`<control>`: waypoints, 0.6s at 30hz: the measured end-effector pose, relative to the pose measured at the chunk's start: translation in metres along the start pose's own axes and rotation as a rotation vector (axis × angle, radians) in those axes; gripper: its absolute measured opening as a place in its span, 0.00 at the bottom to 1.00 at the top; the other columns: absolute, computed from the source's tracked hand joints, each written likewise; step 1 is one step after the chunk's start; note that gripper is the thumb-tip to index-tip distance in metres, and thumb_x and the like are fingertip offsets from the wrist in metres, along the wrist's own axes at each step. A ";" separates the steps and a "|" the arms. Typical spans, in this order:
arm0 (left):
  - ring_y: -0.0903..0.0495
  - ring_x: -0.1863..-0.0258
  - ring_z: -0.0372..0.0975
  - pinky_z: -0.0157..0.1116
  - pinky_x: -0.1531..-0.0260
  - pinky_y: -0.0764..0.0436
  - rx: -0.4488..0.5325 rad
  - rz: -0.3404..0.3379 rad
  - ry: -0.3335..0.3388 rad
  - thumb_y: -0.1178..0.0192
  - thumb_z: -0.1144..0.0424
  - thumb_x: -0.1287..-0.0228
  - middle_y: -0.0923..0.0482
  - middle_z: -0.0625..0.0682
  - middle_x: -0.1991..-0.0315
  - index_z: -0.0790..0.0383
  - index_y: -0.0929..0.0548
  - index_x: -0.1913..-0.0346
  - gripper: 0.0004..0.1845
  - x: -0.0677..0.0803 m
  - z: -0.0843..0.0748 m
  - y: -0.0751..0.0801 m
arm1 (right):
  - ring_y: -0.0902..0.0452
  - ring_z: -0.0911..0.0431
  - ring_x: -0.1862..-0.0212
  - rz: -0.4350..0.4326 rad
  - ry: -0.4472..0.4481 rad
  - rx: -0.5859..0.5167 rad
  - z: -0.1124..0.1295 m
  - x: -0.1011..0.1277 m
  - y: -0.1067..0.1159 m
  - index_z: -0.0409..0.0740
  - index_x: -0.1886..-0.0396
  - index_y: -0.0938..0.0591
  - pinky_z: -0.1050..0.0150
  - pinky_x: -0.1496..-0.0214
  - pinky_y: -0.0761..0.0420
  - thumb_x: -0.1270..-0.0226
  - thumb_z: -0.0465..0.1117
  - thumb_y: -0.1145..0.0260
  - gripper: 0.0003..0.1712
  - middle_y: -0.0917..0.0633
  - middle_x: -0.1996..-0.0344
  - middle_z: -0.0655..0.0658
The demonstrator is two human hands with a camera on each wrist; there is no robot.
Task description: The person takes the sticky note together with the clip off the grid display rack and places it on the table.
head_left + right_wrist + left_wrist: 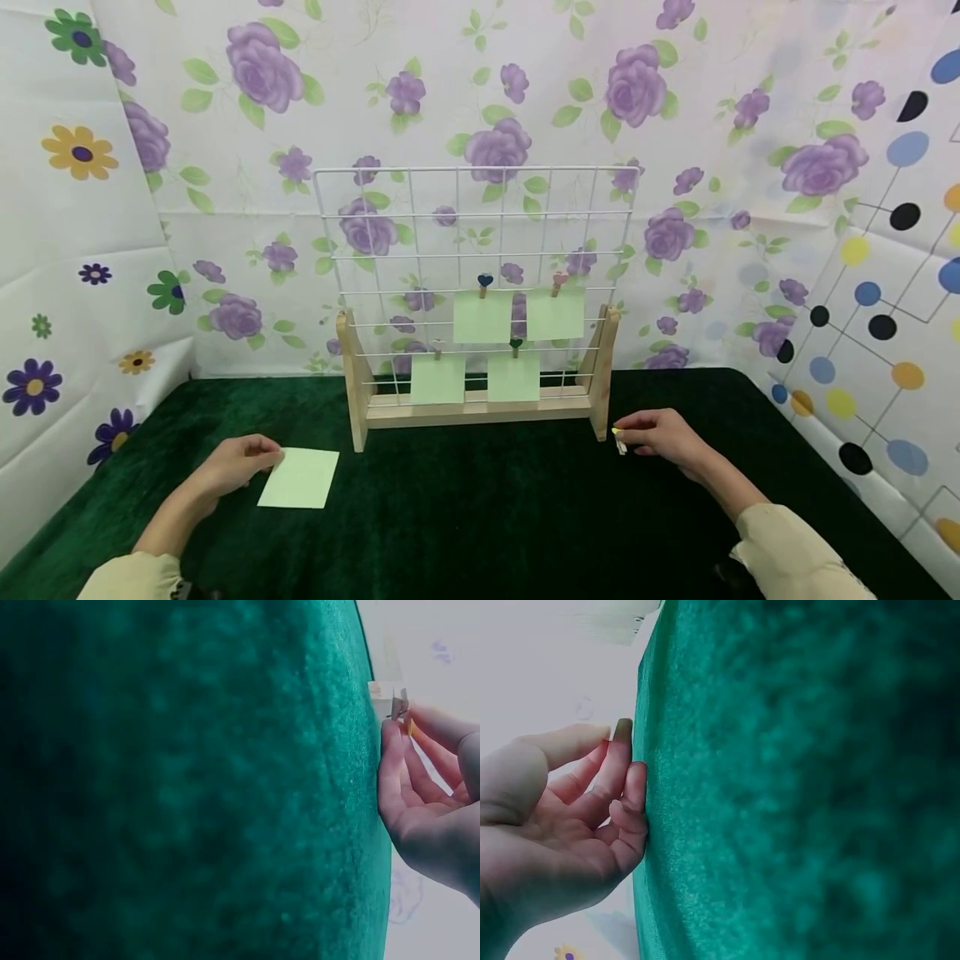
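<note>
Behind, wire grid (pixel 476 250) holds four clipped notes; wooden foot (pixel 600 375) flanks right hand (pixel 663 437)

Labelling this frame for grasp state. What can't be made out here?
- Head view: clip at the right hand is too small; shape and grip unclear.
- Right wrist view: the clip sits at the fingertips, blurred; green cloth fills the frame.
- Left wrist view: loose note hidden; only the left hand and cloth show.
- Head view: left hand touches the note; its fingertips there are too small to read.
</note>
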State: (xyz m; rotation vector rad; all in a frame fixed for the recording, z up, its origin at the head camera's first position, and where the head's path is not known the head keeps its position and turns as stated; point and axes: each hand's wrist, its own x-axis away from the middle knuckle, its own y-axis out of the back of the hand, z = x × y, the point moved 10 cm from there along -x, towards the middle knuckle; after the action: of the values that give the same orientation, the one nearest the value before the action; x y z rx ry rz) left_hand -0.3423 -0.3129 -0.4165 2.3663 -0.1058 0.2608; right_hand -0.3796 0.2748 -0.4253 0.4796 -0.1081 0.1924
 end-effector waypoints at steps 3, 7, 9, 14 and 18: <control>0.26 0.54 0.51 0.44 0.62 0.25 -0.008 0.004 -0.005 0.49 0.56 0.27 0.24 0.63 0.55 0.72 0.23 0.50 0.19 0.000 -0.001 0.000 | 0.21 0.53 0.58 0.000 0.004 0.032 -0.001 -0.001 0.000 0.34 0.50 0.18 0.57 0.56 0.19 0.36 0.41 0.33 0.18 0.17 0.56 0.42; 0.26 0.55 0.51 0.48 0.60 0.26 -0.038 -0.006 -0.018 0.49 0.57 0.27 0.26 0.65 0.54 0.72 0.23 0.52 0.18 -0.001 -0.003 0.002 | 0.21 0.53 0.59 0.007 0.036 0.112 0.005 0.000 0.000 0.35 0.52 0.17 0.58 0.58 0.19 0.35 0.40 0.33 0.16 0.18 0.55 0.41; 0.27 0.55 0.52 0.50 0.59 0.26 -0.056 -0.014 -0.023 0.49 0.57 0.28 0.26 0.65 0.54 0.71 0.22 0.52 0.17 -0.001 -0.003 0.002 | 0.21 0.53 0.60 0.010 0.055 0.146 0.009 0.001 -0.001 0.34 0.53 0.16 0.57 0.58 0.19 0.35 0.40 0.34 0.15 0.18 0.55 0.41; 0.26 0.58 0.50 0.48 0.61 0.27 -0.091 -0.031 -0.033 0.47 0.59 0.30 0.24 0.63 0.57 0.71 0.21 0.55 0.16 0.000 -0.002 0.003 | 0.21 0.53 0.60 -0.002 0.059 0.191 0.011 0.001 0.001 0.35 0.53 0.16 0.57 0.58 0.19 0.34 0.39 0.34 0.14 0.18 0.56 0.42; 0.26 0.61 0.48 0.46 0.63 0.27 -0.118 -0.041 -0.041 0.47 0.60 0.31 0.24 0.60 0.60 0.72 0.21 0.56 0.15 0.002 -0.005 0.003 | 0.21 0.53 0.60 -0.006 0.045 0.190 0.008 0.001 0.003 0.34 0.52 0.17 0.57 0.58 0.19 0.34 0.39 0.35 0.15 0.18 0.56 0.42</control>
State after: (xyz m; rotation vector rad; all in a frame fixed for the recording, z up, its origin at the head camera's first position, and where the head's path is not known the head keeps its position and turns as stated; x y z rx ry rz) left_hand -0.3419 -0.3119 -0.4106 2.2543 -0.0901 0.1814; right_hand -0.3800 0.2738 -0.4165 0.6647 -0.0445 0.2083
